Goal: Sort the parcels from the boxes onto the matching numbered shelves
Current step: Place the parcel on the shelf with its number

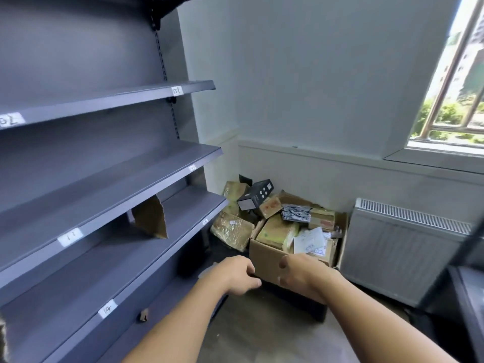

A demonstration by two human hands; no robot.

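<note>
A brown cardboard box [265,254] full of parcels stands on the floor in the corner. Among the parcels are a black carton [255,197], a silver-black bag [296,213], a white envelope [309,241] and several tape-wrapped brown parcels [231,230]. My left hand [237,275] hovers with loosely curled fingers at the box's near left corner and holds nothing. My right hand [301,276] reaches over the box's near rim, its fingers bent and empty. Grey shelves stand on the left with labels 01 [176,90], 02 [10,119], 11 [70,236] and 14 [107,308].
A piece of brown cardboard [150,217] stands on a middle shelf. A white radiator [403,250] lines the wall on the right beneath a window [453,82]. A dark edge of furniture [468,292] juts in at the far right. Bare floor [262,334] lies below my arms.
</note>
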